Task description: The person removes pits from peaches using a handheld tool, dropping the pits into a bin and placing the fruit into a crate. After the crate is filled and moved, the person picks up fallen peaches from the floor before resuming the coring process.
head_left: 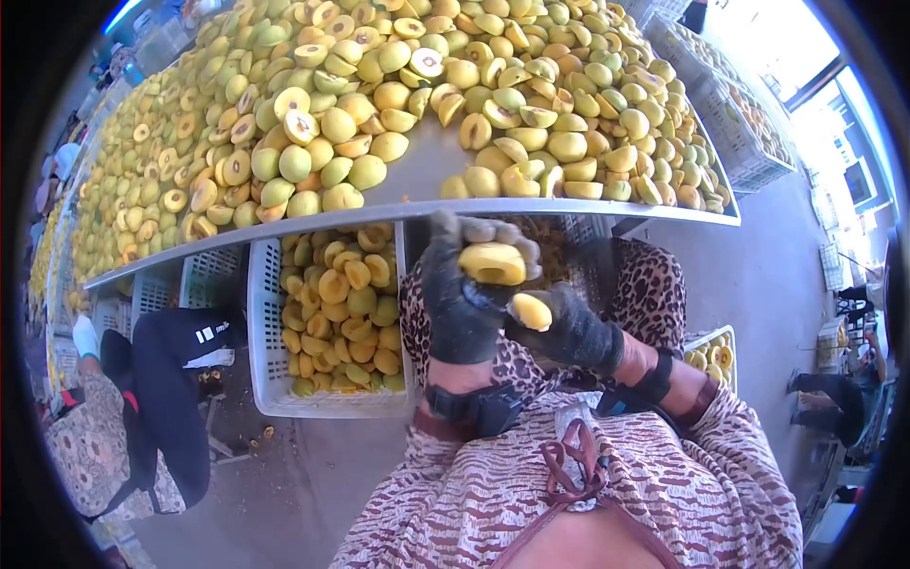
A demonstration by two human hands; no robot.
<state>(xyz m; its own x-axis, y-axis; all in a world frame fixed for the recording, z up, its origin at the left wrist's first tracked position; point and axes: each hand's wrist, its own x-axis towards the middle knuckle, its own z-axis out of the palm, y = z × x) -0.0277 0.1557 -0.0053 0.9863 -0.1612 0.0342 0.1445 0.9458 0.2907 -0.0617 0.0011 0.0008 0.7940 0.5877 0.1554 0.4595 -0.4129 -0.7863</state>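
Note:
My left hand (453,299), in a dark, worn glove, is closed around a yellow peach half (493,264) just below the table's front edge. The cut face with its hollow points up toward me. Close beside it, my right hand (575,327), also in a dark glove, is curled shut. A yellow, rounded end (531,311) sticks out of its grip; the rest of that thing is hidden by the fingers. Both hands are over my lap. In front of them, many peach halves (365,173) lie heaped on the metal table (431,166), some with stones showing.
Under the table, left of my legs, a white crate (327,406) holds pitted peach halves. Another crate (722,334) of fruit stands at my right. A co-worker's dark-clothed leg (175,408) is at the left. Stacked crates (749,161) are beyond the table's right end.

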